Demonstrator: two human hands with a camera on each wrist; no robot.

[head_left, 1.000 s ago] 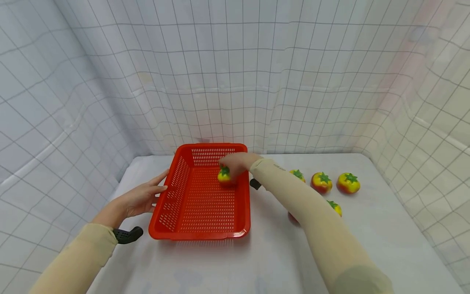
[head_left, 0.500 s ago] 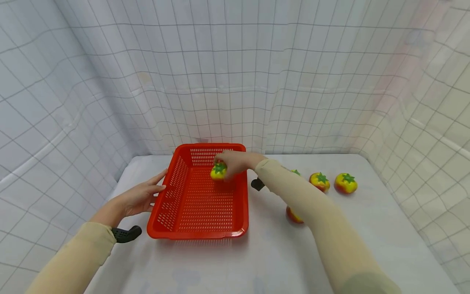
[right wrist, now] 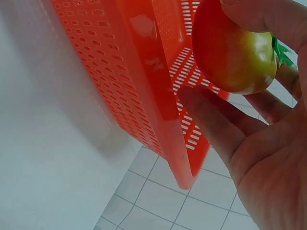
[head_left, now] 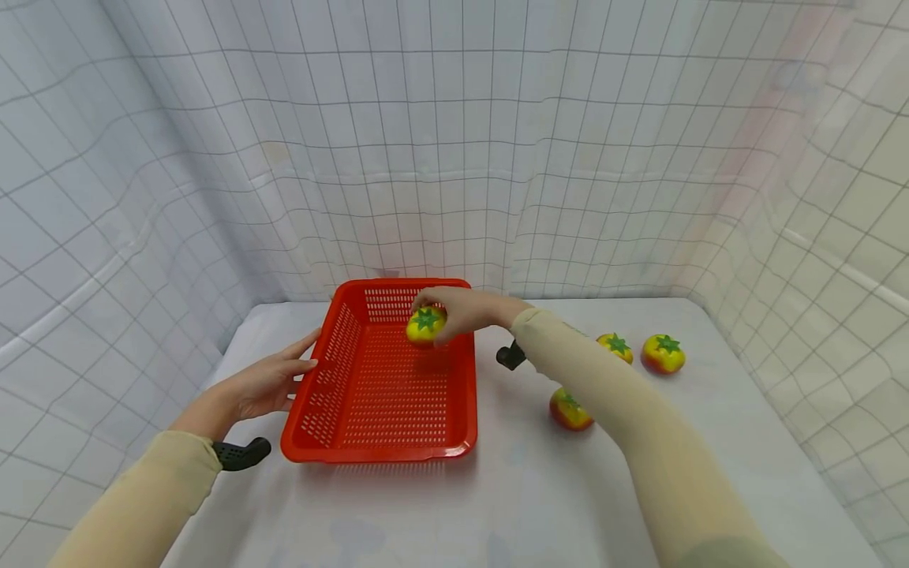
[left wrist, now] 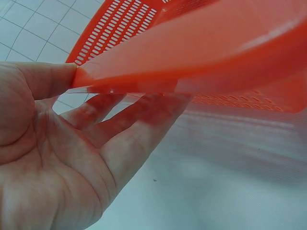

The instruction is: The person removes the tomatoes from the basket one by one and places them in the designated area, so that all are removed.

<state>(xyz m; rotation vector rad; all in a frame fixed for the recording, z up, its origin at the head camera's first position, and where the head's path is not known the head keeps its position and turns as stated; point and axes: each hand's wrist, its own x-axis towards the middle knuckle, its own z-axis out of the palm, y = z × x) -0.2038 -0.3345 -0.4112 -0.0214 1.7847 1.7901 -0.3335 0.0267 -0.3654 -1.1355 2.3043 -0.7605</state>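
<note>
A red perforated plastic basket (head_left: 398, 454) stands on the table, left of centre. My left hand (head_left: 266, 384) grips its left rim; in the left wrist view the thumb lies on the rim (left wrist: 192, 57) and the fingers reach beneath it. Over the far right part of the basket, my right hand (head_left: 465, 310) holds a yellow-red tomato (head_left: 424, 327) with a green star-shaped top, between thumb and fingers. In the right wrist view this tomato (right wrist: 232, 57) is close to the basket's rim (right wrist: 160, 91), apart from its floor. Nothing else is visible inside the basket.
On the table right of the basket lie more tomatoes: one at the far right (head_left: 663, 354), one at the front (head_left: 570, 410), and one partly behind the right sleeve (head_left: 615, 347). Gridded white curtains (head_left: 440, 158) enclose the table's back and sides.
My right hand has lifted the tomato a little and shifted it slightly left inside the basket. The right forearm uncovers more of the front tomato. My left hand stays on the rim.
</note>
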